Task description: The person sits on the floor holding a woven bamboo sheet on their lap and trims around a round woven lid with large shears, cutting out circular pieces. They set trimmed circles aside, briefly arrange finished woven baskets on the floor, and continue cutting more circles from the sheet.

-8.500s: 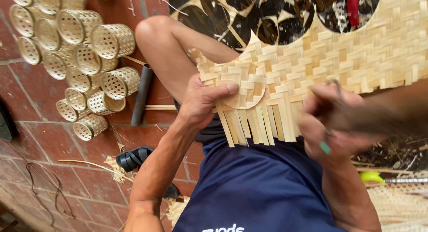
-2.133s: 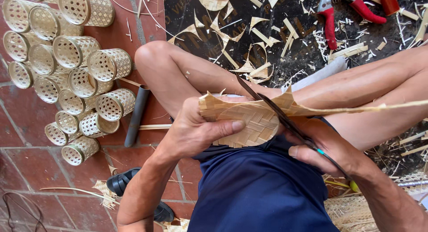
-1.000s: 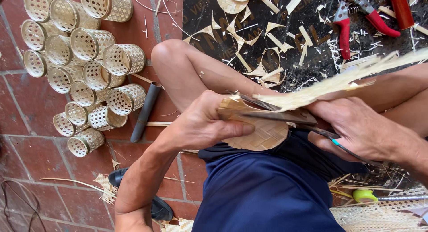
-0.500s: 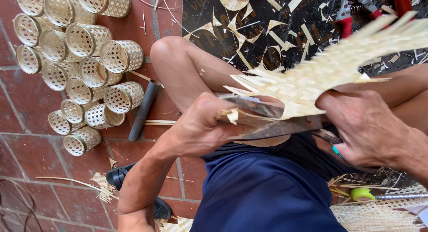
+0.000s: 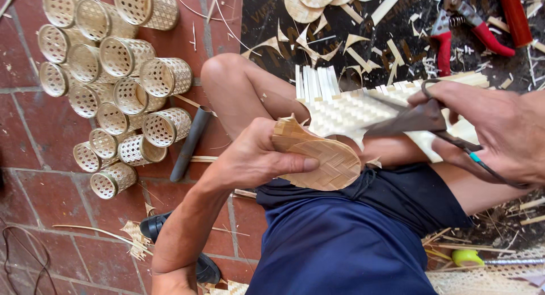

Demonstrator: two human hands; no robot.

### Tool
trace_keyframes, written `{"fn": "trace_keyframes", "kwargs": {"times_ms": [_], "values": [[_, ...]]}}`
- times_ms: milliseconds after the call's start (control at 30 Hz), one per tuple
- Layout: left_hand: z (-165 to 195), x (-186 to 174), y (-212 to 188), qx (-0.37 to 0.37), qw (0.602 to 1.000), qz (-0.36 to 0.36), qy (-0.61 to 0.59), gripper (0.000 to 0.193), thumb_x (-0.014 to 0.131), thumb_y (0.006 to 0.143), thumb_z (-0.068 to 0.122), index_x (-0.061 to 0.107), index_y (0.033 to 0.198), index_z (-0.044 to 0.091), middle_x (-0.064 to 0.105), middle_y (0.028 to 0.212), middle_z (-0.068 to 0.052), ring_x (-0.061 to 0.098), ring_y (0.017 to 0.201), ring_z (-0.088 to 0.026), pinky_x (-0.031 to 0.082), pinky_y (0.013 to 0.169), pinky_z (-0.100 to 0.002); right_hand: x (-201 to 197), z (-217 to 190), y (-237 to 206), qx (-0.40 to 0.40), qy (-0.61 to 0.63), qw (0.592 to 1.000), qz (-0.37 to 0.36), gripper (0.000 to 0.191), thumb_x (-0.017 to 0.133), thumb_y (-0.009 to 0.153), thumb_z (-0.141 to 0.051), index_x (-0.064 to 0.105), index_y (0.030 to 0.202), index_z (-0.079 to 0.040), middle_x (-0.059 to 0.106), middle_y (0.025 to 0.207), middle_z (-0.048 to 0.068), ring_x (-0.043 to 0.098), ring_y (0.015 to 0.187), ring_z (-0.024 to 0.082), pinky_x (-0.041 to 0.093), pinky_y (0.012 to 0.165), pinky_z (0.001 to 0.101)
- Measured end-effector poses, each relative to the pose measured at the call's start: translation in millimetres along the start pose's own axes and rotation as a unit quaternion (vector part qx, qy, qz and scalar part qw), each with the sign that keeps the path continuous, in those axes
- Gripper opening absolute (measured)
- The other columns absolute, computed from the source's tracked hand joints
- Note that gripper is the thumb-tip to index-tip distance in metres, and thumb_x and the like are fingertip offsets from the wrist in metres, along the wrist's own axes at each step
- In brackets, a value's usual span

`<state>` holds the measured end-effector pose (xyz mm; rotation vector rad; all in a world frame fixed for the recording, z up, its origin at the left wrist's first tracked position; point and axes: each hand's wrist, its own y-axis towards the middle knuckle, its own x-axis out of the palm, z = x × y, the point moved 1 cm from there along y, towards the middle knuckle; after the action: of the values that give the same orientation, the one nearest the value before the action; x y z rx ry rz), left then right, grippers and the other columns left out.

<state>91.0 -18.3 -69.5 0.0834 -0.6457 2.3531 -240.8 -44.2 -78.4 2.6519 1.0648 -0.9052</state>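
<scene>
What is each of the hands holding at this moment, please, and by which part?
The left hand grips the woven disc by its left edge; the right hand holds the scissors by their handles.

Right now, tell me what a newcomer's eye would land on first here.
At centre, the left hand grips a rounded woven bamboo piece while the right hand works dark scissors on the woven mat across the lap. Upper left, a heap of woven cylinder baskets lies on the red brick floor; red-handled pliers lie top right.
</scene>
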Motion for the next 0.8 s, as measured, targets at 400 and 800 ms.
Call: {"fn": "trace_keyframes", "kwargs": {"times_ms": [400,800], "values": [[-6.1,-29.0,35.7,-0.054,0.988,-0.106,-0.103,0.048,0.077,0.092,0.009,0.064,0.135,-0.007,0.071,0.120,-0.006,0.063,0.109,-0.013,0.052,0.098,-0.030,56.0,-31.4,21.8,0.104,0.188,0.968,0.129,0.020,0.077,0.090,-0.013,0.071,0.106,-0.003,0.065,0.077,-0.001,0.058,0.063,0.008,0.046,0.055,0.0252],[-68.1,71.9,86.7,0.244,0.833,0.209,-0.451,0.036,0.072,0.099,0.007,0.060,0.132,-0.003,0.069,0.122,-0.011,0.066,0.113,-0.021,0.051,0.104,-0.038,127.5,-39.2,34.7,0.112,0.359,0.780,0.499,0.029,0.071,0.098,0.002,0.054,0.122,0.003,0.063,0.091,0.007,0.061,0.073,0.011,0.052,0.067,0.0266]]}}
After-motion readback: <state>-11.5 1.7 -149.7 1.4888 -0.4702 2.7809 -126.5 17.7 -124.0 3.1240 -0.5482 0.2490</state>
